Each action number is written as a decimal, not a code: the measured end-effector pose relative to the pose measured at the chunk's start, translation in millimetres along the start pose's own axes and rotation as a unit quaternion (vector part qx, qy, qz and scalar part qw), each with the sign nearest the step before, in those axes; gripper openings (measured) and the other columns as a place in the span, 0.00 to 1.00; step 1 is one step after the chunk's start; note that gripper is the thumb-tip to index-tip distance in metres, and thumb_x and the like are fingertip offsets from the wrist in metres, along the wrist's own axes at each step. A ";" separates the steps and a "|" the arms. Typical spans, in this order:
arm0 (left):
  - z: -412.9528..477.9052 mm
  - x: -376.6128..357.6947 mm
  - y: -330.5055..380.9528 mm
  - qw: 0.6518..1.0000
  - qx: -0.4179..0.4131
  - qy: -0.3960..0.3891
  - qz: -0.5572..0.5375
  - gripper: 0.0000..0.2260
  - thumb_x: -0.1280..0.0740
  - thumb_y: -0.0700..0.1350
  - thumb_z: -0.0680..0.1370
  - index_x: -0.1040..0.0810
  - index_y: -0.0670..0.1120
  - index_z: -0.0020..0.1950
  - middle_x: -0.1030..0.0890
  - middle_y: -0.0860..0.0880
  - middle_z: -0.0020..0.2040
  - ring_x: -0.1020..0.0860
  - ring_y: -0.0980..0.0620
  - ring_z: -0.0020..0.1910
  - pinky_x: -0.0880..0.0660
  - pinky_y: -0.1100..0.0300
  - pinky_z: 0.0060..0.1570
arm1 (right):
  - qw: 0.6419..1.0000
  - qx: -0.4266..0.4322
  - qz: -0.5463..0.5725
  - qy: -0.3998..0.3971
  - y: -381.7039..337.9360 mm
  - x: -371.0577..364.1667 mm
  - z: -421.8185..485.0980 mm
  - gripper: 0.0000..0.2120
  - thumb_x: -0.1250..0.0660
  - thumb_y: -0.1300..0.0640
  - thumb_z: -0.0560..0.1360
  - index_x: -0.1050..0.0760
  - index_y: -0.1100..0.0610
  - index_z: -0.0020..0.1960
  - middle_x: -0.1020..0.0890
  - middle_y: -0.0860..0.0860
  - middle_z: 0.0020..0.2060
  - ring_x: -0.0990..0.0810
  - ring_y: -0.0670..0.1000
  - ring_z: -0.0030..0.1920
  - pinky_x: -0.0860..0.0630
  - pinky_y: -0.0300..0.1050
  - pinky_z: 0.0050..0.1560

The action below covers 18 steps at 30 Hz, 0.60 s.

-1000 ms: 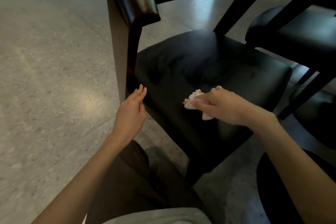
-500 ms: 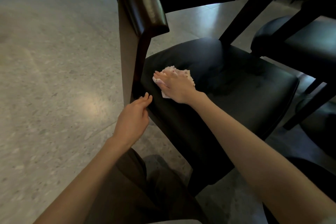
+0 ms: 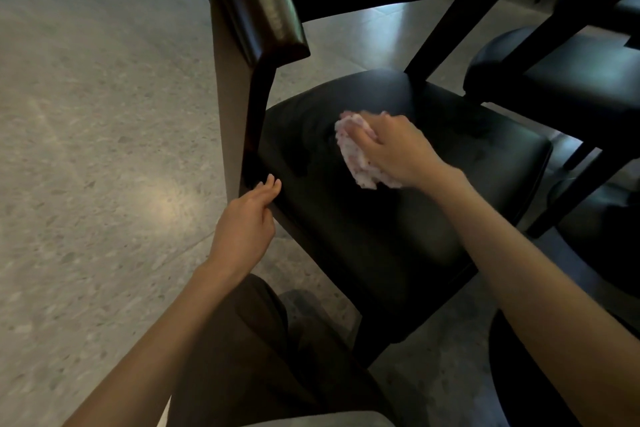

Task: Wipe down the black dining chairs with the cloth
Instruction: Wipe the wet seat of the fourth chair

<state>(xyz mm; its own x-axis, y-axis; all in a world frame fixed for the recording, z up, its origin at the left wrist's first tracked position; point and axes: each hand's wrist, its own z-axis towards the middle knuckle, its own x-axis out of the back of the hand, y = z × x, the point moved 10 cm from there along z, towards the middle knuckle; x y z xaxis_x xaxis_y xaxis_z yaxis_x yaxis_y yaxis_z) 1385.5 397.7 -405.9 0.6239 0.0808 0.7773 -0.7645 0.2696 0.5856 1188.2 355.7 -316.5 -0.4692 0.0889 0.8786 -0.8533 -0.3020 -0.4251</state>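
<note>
The right hand point(image 3: 391, 149) has its fingers curled over a crumpled white cloth with small pink speckles point(image 3: 353, 154), grasping it and pressing it flat against the black padded leather seat of the nearest dining chair point(image 3: 398, 229). The cloth lies on the middle of the seat, a little toward its far edge, with its bunched ends poking out beyond the fingertips and below the heel of the hand.

The left hand point(image 3: 246, 222) is unclenched and holds nothing. Its straight fingers point(image 3: 272, 184) touch the seat's left edge, at the corner where a dark wooden upright post point(image 3: 258, 114) meets the frame. That post rises to a glossy dark brown wooden rail point(image 3: 259, 0), which slants across the top of the view.

To the right, beyond the seat's far right corner, stands a second black chair with a rounded padded seat point(image 3: 571, 80); its dark legs cross in front of the first one. Both chairs stand on a pale speckled stone floor point(image 3: 86, 114). At the bottom edge, between the two forearms, are the person's dark olive trousers point(image 3: 242, 340).
</note>
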 end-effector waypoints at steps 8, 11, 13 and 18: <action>-1.1 -0.8 2.8 1.000 -0.007 -0.012 0.016 0.22 0.41 0.36 0.81 0.35 0.48 0.74 0.35 0.53 0.74 0.38 0.55 0.73 0.43 0.65 0.69 | 0.979 -0.121 -0.140 -0.092 87.7 -68.0 24.7 0.29 0.55 0.37 0.81 0.50 0.46 0.79 0.53 0.50 0.79 0.57 0.54 0.78 0.60 0.56 0.76; -1.0 -1.9 2.9 1.000 -0.001 -0.009 0.014 0.21 0.41 0.36 0.81 0.34 0.48 0.74 0.35 0.53 0.74 0.38 0.56 0.73 0.43 0.64 0.69 | 0.991 -0.084 -0.073 -0.078 61.9 -68.5 18.4 0.25 0.53 0.45 0.84 0.45 0.52 0.78 0.45 0.51 0.78 0.47 0.53 0.78 0.51 0.49 0.76; -1.5 -2.5 1.0 1.000 0.001 -0.008 0.020 0.22 0.41 0.36 0.81 0.35 0.48 0.74 0.35 0.53 0.74 0.38 0.56 0.73 0.43 0.64 0.69 | 0.994 -0.071 -0.023 -0.075 36.6 -64.5 2.8 0.23 0.50 0.47 0.84 0.40 0.53 0.77 0.38 0.53 0.76 0.38 0.54 0.74 0.43 0.47 0.72; -2.6 -4.0 -1.0 1.000 -0.010 -0.023 0.017 0.24 0.41 0.33 0.79 0.35 0.48 0.75 0.36 0.53 0.74 0.39 0.55 0.74 0.42 0.61 0.71 | 0.992 -0.002 0.018 -0.129 -34.7 -64.8 -57.7 0.13 0.45 0.50 0.83 0.23 0.51 0.54 0.18 0.51 0.47 0.19 0.49 0.47 0.29 0.44 0.46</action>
<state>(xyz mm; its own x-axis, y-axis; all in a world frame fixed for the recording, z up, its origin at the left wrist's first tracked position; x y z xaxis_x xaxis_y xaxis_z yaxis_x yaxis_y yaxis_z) 1384.2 399.6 -410.2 0.5899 0.0458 0.8062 -0.7810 0.2858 0.5553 1235.1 415.2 -371.2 -0.4266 -0.1674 0.8888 -0.8380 -0.2965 -0.4580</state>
